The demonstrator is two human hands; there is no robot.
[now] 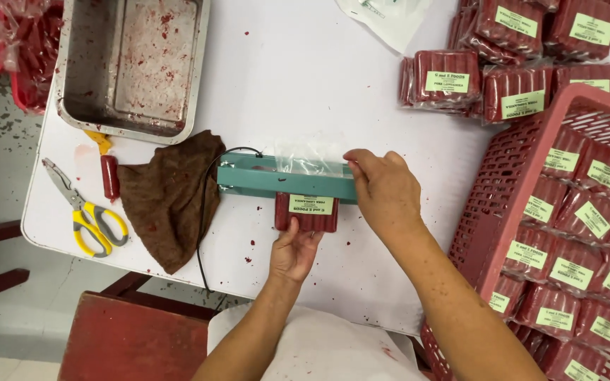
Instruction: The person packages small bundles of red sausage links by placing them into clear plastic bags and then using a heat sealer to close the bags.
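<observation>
Scissors [85, 212] with yellow handles lie far out to the left of both hands, next to one loose red sausage [109, 177] and a brown cloth [167, 194]. A dirty metal tray [133, 63] sits above them. Nearer in, the left hand [294, 250] cups the bottom of a pack of red sausages [307, 212], fingers pinching its near edge. The pack sits under the green sealer bar [284, 178], with its clear bag top sticking out past the bar. The right hand [384, 190] lies on the bar's right end, fingers curled and pressing down. This looks like the sealing step. The next move likely calls for lifting the bar and sliding the pack out. Right of the hands, a red basket [510, 169] holds many finished packs [566, 261].
</observation>
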